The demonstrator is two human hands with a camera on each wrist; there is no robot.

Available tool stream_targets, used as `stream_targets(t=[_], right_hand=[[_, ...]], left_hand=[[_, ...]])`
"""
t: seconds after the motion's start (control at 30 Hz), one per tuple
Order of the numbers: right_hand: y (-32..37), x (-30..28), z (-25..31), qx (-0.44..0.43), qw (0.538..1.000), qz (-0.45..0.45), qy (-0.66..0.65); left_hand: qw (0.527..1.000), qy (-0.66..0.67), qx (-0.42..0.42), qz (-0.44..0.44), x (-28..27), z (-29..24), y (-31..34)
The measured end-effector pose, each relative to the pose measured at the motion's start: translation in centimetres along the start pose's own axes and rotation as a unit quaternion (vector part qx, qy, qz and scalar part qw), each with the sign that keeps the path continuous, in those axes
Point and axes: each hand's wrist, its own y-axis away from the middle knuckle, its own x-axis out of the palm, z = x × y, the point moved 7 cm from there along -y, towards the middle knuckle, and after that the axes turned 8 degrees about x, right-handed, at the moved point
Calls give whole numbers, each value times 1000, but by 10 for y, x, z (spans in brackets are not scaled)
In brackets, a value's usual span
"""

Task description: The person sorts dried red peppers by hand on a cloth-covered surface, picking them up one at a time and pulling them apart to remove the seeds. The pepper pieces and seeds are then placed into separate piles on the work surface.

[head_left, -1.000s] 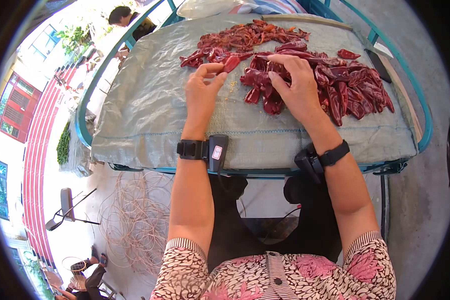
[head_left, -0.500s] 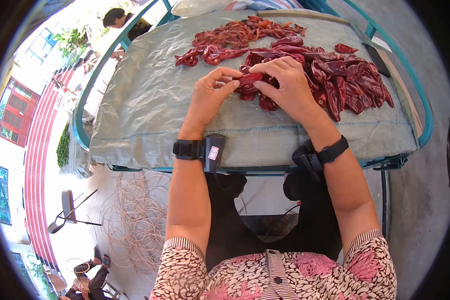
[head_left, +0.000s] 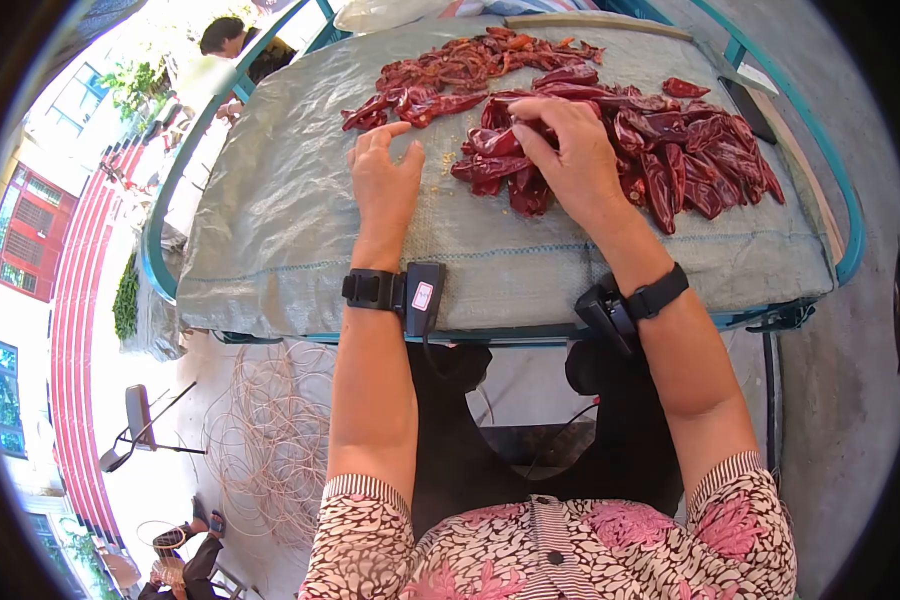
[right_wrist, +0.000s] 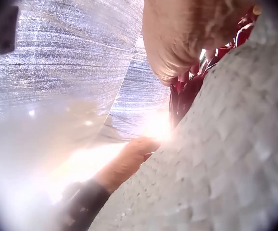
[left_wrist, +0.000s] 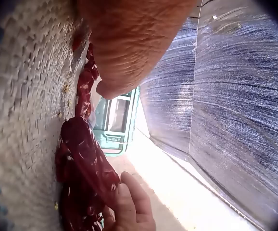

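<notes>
In the head view my left hand [head_left: 385, 185] is over the woven sheet [head_left: 290, 200], its fingers loosely spread near a small cluster of red peppers [head_left: 420, 107]. Nothing shows between its thumb and fingers. My right hand [head_left: 575, 155] is at the left end of a heap of dark red dried chili peppers [head_left: 705, 165]. The left wrist view shows the right thumb and fingers pinching a wrinkled, glossy dried chili pepper [left_wrist: 93, 159]. Pale seeds [head_left: 448, 160] lie scattered between the two hands.
Flattened, brighter red pepper pieces [head_left: 480, 62] form a pile at the back. A black flat object [head_left: 748, 110] lies at the right edge. Teal metal rails [head_left: 855, 235] border the sheet. Coiled wire [head_left: 270, 430] and a chair [head_left: 140, 415] are on the ground at left.
The left hand held up a red pepper, then met the right hand over a pepper; now it has moved away left without a visible pepper. The right hand stays by the heap.
</notes>
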Motion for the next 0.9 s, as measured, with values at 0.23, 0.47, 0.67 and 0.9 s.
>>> stream_targets(t=[0.23, 0.47, 0.67, 0.9], right_hand=[[3, -1, 12, -54, 998, -1, 12], [2, -3, 15, -83, 996, -12, 21], [2, -1, 10, -67, 997, -18, 16], [3, 2, 8, -51, 999, -17, 5]], left_hand=[[995, -61, 44, 58, 18, -4, 5], [984, -116, -80, 111, 24, 10, -1], [952, -173, -85, 237, 27, -14, -36], [960, -137, -28, 243, 69, -18, -54]])
